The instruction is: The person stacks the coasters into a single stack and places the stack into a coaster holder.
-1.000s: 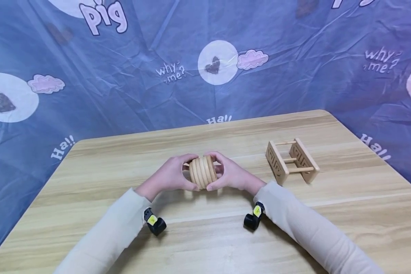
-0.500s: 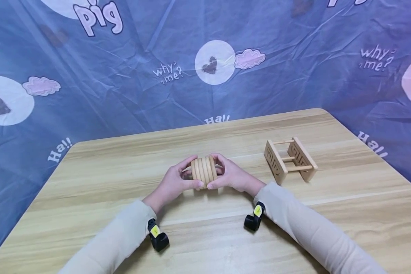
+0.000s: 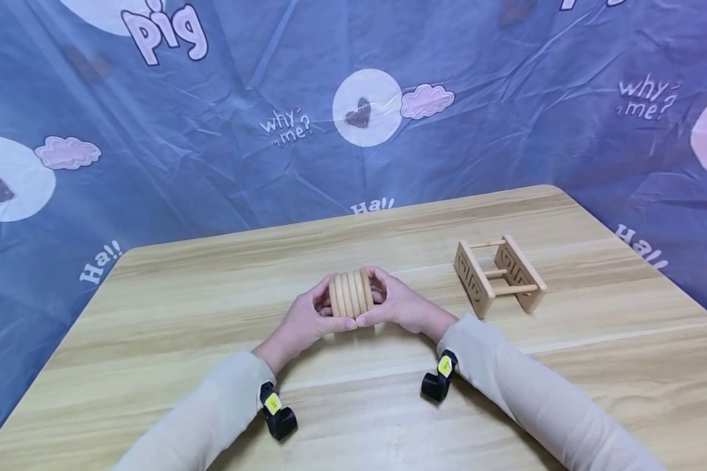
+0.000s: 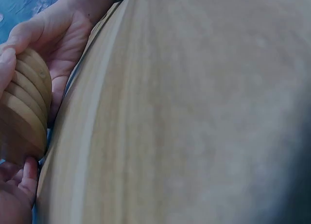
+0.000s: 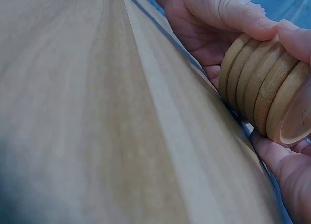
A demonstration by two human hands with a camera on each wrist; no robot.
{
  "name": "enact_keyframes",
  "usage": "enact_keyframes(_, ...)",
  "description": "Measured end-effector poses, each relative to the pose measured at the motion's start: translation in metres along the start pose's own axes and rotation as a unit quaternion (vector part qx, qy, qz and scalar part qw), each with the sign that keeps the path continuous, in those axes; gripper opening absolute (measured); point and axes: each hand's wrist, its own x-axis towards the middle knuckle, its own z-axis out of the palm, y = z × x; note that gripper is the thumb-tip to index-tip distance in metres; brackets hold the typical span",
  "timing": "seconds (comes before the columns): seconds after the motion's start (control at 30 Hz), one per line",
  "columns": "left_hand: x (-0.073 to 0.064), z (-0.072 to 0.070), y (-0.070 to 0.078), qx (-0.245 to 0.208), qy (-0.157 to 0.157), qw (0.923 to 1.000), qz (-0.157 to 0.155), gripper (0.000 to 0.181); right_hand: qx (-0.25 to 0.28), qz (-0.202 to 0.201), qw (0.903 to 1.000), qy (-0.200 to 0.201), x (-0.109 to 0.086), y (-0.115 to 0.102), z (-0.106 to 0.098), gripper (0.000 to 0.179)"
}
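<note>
A stack of round wooden coasters (image 3: 350,294) lies on its side between my two hands, just above or on the table; I cannot tell which. My left hand (image 3: 300,322) grips its left end, thumb along the near side. My right hand (image 3: 403,304) holds the right end, and the two thumb tips meet in front. In the right wrist view several coasters (image 5: 255,80) sit face to face, the end one with a raised rim. The left wrist view shows the stack (image 4: 29,93) with fingers above and below it.
A wooden rack (image 3: 474,280) with fretwork end panels and thin rods stands to the right of my hands. The wood-grain table (image 3: 212,275) ends at a blue printed cloth (image 3: 224,131) behind. Each sleeve carries a small black wrist camera (image 3: 281,422).
My left hand has shifted slightly right and its thumb has slid along the stack to meet the right thumb. The right hand barely moves. The rack stays put.
</note>
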Motion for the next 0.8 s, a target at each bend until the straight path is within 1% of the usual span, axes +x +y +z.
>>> enact_keyframes(0.1,-0.001,0.004,0.002,0.015,0.022,0.9996,0.008,0.094,-0.005,-0.007,1.0,-0.005,-0.001,-0.002,0.0,0.086)
enact_keyframes(0.17,-0.001,0.005,0.002,0.015,0.033,0.9993,0.011,0.091,-0.005,-0.009,0.9999,-0.009,-0.001,-0.004,0.0,0.086)
enact_keyframes(0.33,-0.003,0.009,0.002,0.011,0.039,0.9989,0.024,0.081,-0.002,-0.006,0.9998,-0.019,-0.005,-0.008,-0.001,0.088)
enact_keyframes(0.4,-0.004,0.011,0.004,0.024,0.041,0.9983,0.034,0.079,-0.002,-0.004,0.9998,-0.021,-0.007,-0.01,-0.002,0.088)
enact_keyframes(0.53,-0.006,0.014,0.013,0.056,0.057,0.9955,0.051,0.08,-0.003,-0.01,0.9997,-0.021,-0.01,-0.016,-0.005,0.086)
enact_keyframes(0.7,-0.008,0.018,0.028,0.089,0.068,0.9915,0.066,0.085,-0.023,-0.037,0.9988,-0.023,-0.016,-0.03,-0.01,0.087)
enact_keyframes(0.8,-0.008,0.023,0.037,0.089,0.073,0.9894,0.088,0.082,-0.04,-0.057,0.9973,-0.022,-0.021,-0.043,-0.013,0.09)
